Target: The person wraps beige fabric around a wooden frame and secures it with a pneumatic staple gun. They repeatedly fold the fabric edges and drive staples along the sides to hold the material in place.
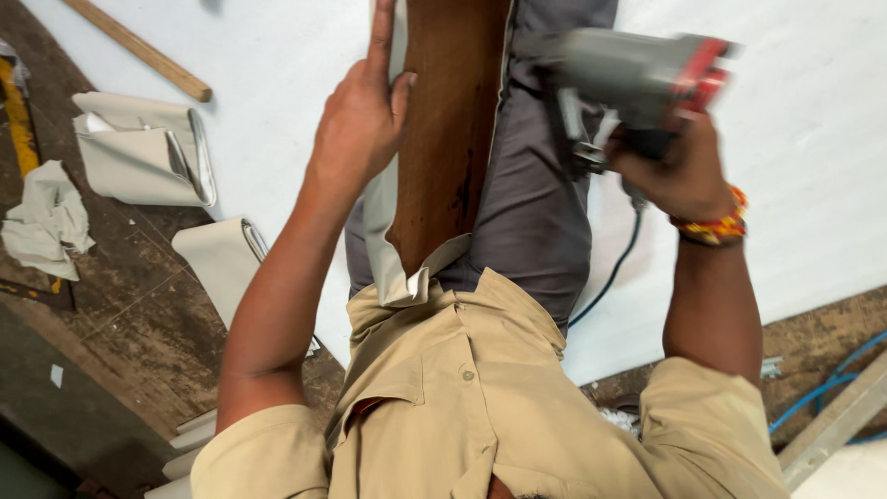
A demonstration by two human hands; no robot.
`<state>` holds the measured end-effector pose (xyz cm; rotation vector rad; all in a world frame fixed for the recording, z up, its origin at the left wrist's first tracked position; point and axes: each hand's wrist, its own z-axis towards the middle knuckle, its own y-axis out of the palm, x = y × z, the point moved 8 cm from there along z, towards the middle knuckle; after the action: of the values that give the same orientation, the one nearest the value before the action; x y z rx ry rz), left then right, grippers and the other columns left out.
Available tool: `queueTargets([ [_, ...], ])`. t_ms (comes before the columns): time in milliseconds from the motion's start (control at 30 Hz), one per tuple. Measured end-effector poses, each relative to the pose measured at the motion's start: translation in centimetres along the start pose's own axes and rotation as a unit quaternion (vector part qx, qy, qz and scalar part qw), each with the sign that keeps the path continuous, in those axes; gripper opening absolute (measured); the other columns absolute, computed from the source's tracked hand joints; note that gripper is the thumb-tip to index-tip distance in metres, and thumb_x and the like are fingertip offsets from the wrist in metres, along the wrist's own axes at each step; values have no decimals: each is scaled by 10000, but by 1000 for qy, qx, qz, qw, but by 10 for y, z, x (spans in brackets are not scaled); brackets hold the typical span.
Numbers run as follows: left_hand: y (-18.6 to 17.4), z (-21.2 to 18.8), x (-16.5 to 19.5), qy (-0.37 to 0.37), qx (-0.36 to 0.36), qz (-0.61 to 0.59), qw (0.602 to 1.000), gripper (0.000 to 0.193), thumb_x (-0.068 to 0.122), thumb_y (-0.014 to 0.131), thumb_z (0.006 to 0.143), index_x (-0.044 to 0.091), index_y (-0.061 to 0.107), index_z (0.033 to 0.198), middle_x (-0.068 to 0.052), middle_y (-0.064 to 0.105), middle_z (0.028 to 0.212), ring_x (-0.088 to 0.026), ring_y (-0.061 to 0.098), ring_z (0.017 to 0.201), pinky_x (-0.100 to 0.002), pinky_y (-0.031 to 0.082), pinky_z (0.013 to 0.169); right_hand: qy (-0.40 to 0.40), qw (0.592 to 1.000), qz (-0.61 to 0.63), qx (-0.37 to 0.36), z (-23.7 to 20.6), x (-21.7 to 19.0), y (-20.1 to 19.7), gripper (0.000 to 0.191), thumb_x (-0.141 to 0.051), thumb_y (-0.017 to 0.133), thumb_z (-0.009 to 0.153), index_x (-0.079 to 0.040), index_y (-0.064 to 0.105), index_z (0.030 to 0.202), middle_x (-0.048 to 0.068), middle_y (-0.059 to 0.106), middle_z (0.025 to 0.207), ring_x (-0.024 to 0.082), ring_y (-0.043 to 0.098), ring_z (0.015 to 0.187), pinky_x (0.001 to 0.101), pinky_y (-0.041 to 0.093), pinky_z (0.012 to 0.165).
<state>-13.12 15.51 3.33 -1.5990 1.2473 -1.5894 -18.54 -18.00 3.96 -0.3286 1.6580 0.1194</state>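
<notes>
Wooden board (453, 120) pinned flat by left hand (356, 120), palm open; right hand (679, 171) at 2 o'clock grips pneumatic stapler (637, 79). Stapling step; muzzle must meet fabric edge (381, 231).

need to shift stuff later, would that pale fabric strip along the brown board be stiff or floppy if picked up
Probably floppy: the pale fabric strip curls and folds over at its lower end. It looks thin, so likely light. The left hand presses it against the wooden board, which suggests it would slide or sag if let go.
</notes>
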Motion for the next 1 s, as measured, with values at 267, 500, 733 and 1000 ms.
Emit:
queueTargets([
  [267, -10, 0, 8, 2, 17, -41, 999, 902, 172, 635, 1081, 346, -43, 1649, -145, 681, 905, -302, 702, 782, -475, 561, 746, -138, 978, -85, -130, 77, -44, 79, 367, 8, 755, 869, -8, 634, 1215, 88, 710, 1047, 176, 677, 939, 331, 553, 849],
  [500, -9, 1, 8, 2, 21, -44, 999, 989, 114, 686, 1020, 363, -42, 1641, -128, 668, 880, -283, 699, 764, -470, 561, 742, -85, 979, -91, -159, 81, -40, 85, 328, -26, 756, 850, -25, 649, 1159, 67, 712, 944, 163, 680, 827, 330, 549, 781],
  [733, -6, 4, 5, -13, 10, -41, 999, 952, 191, 686, 1051, 378, -47, 1629, -108, 662, 829, -263, 695, 711, -456, 558, 683, -150, 976, -58, -147, 83, -49, 82, 367, -8, 727, 873, -20, 645, 1230, 90, 721, 1089, 180, 686, 982, 333, 553, 902],
  [1000, -5, 6, 5, -27, -3, -24, 999, 945, 239, 682, 1060, 359, -58, 1635, -124, 655, 827, -301, 669, 681, -480, 542, 672, -95, 983, -80, -134, 104, -41, 72, 347, -6, 739, 839, -28, 667, 1178, 65, 704, 1001, 159, 666, 910, 338, 560, 843],
])
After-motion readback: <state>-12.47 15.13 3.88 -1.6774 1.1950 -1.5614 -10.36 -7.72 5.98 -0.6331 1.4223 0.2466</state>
